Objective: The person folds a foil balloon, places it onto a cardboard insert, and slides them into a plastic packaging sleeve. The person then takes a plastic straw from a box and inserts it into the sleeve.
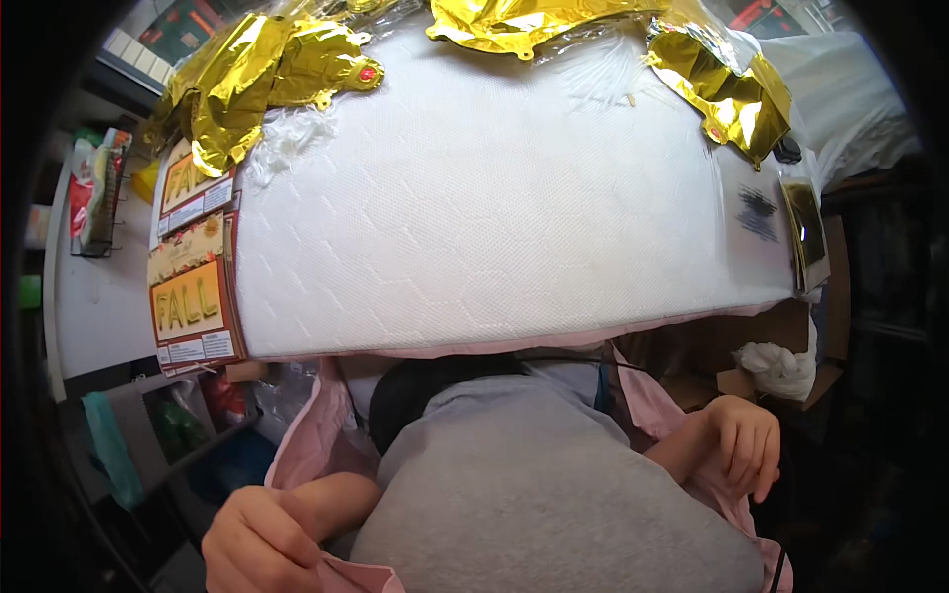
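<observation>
Nearest the camera is the person's own body in a grey top point(554, 494), and on both sides of it hangs a pink cloth point(297, 460), perhaps a thin apron or cover. The left hand point(262, 539) is low at the left, its grip clamped on a fold of this pink cloth near the lower edge of the view. The right hand point(746, 440) rests at the right side against the same cloth; its fingers are bent and a little apart, and I cannot tell if they really pinch the cloth or only touch it.

The cloth looks thin, soft and light. I judge it will fold and slide easily, so it is better held at the hem or at a gathered fold, as the left hand does, and not on the flat part.

Above the hands is a white quilted pad point(494, 217) that covers the tabletop. Along its far edge lie crumpled gold foil balloons: one at the far left corner point(257, 79), one at the far middle point(524, 20), one at the far right corner point(727, 89). At the left edge lie orange printed cards point(193, 296). A dark card point(809, 232) lies at the right edge. Below the right edge, a white crumpled cloth point(781, 366) sits in a cardboard box.
</observation>
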The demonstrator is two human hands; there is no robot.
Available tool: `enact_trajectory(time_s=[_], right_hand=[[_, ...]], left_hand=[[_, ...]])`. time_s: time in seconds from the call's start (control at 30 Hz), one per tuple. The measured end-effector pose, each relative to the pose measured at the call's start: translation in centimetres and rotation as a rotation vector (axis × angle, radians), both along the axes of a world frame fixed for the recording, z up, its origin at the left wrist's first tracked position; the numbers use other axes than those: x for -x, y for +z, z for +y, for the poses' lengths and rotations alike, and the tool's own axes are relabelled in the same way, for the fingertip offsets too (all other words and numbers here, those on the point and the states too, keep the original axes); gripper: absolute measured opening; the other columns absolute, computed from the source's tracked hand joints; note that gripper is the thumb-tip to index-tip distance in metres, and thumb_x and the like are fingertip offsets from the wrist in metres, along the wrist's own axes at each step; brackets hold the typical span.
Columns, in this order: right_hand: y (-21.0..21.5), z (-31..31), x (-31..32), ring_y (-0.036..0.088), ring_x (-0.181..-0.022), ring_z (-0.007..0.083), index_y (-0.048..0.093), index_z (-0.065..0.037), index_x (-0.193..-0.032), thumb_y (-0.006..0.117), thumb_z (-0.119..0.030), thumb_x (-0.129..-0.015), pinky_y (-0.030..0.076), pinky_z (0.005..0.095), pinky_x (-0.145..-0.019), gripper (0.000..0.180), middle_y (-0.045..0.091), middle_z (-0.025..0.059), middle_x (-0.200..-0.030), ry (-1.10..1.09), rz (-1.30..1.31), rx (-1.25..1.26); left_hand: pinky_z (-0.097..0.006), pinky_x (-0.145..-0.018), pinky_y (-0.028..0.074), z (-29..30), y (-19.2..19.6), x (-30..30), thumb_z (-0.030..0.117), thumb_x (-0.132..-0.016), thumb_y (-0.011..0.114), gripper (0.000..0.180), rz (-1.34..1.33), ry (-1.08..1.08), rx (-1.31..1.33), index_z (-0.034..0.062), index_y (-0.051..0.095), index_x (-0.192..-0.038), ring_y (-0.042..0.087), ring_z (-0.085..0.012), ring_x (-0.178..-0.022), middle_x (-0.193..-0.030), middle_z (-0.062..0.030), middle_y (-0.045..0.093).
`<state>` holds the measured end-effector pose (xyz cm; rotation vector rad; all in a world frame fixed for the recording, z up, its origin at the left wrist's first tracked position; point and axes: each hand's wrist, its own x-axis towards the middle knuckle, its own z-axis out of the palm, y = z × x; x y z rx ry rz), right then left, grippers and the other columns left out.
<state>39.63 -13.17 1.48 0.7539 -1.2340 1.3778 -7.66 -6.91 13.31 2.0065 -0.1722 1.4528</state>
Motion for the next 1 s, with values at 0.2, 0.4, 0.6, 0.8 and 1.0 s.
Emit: enact_trajectory(time_s=[0.2, 0.4, 0.6, 0.8, 1.0], right_hand=[[3.5, 1.2, 1.7, 0.071, -0.079, 0.0276, 0.074, 0.002, -0.119, 0.054, -0.011, -0.1, 0.053, 0.028, -0.069, 0.031, 0.069, 0.0158, -0.09, 0.138, -0.103, -0.489], [5.2, 0.6, 1.2, 0.07, -0.078, 0.0275, 0.075, -0.004, -0.122, 0.058, 0.001, -0.094, 0.055, 0.0309, -0.069, 0.034, 0.067, 0.0134, -0.094, -0.049, -0.289, -0.481], [6.2, -5.1, -5.7, 0.07, -0.074, 0.0176, 0.074, -0.007, -0.111, 0.062, -0.012, -0.098, 0.053, 0.0276, -0.065, 0.019, 0.068, 0.007, -0.091, -0.891, -0.179, -0.524], [13.2, -1.0, -6.1, 0.068, -0.071, 0.0159, 0.075, -0.005, -0.094, 0.072, -0.012, -0.095, 0.053, 0.0249, -0.064, 0.007, 0.072, 0.0084, -0.089, -0.68, 0.065, -0.131], [8.8, 12.9, 11.9, 0.067, -0.079, 0.0207, 0.078, 0.007, -0.11, 0.078, -0.009, -0.095, 0.051, 0.0321, -0.063, 0.022, 0.072, 0.0155, -0.098, -0.027, -0.601, -0.21]], left_hand=[[-0.03, -0.052, 0.034, 0.8, 0.5, -0.1, 0.016, -0.08, 0.082, 0.012, 0.26, -0.357, 0.303, 0.0127, 0.079, -0.092, 0.055, -0.0128, -0.062, -0.081, 0.0016, 0.064], [-0.033, -0.053, 0.038, 1.3, -1.9, 0.2, 0.046, -0.099, 0.07, 0.04, 0.34, -0.777, 0.477, 0.0093, 0.077, -0.113, 0.061, -0.0226, -0.07, -0.096, -0.0049, 0.068], [-0.028, -0.068, 0.04, 1.0, -4.5, 2.5, 0.031, -0.097, 0.075, 0.024, 0.431, -0.726, 0.495, 0.0078, 0.077, -0.099, 0.058, -0.0105, -0.073, -0.085, -0.0004, 0.067], [-0.032, -0.073, 0.041, 2.0, -4.5, 3.6, 0.017, -0.101, 0.069, 0.018, -0.138, -0.675, 0.552, 0.009, 0.079, -0.088, 0.055, -0.0126, -0.076, -0.077, 0.0018, 0.063], [-0.032, -0.069, 0.038, 6.4, -9.2, 4.6, 0.015, -0.086, 0.083, 0.01, -0.153, -0.619, 0.514, 0.0053, 0.082, -0.084, 0.054, -0.0141, -0.069, -0.07, -0.0011, 0.065]])
